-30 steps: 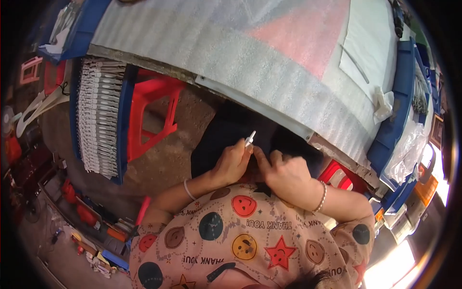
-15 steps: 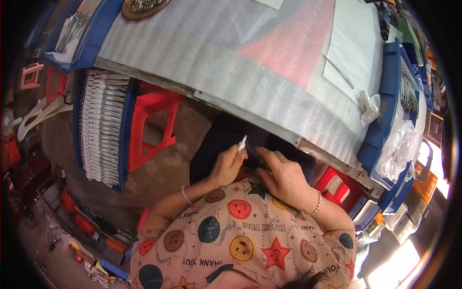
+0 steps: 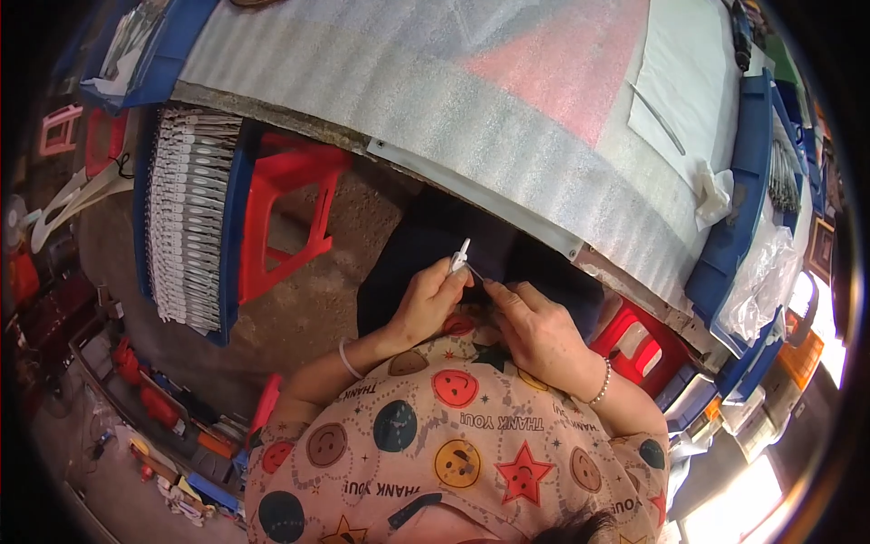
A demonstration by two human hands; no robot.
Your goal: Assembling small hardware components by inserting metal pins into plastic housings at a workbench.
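Head view: brown dish (image 3: 256, 3) sits further past top edge than half second ago. Foam-covered worktop (image 3: 408, 72) ahead; red stool (image 3: 308, 167), blue tray (image 3: 234, 227) left. Left hand (image 3: 426, 304) pinches small white piece (image 3: 459, 260) above dark cloth (image 3: 435, 227). Right hand (image 3: 541, 340) curls at thin rod (image 3: 476, 273) beside it; can't tell grip.

Slim white piece (image 3: 460, 258) in left hand (image 3: 432, 297), narrow tip pointing forward; thin strand (image 3: 476, 273) between it and right hand (image 3: 542, 337).
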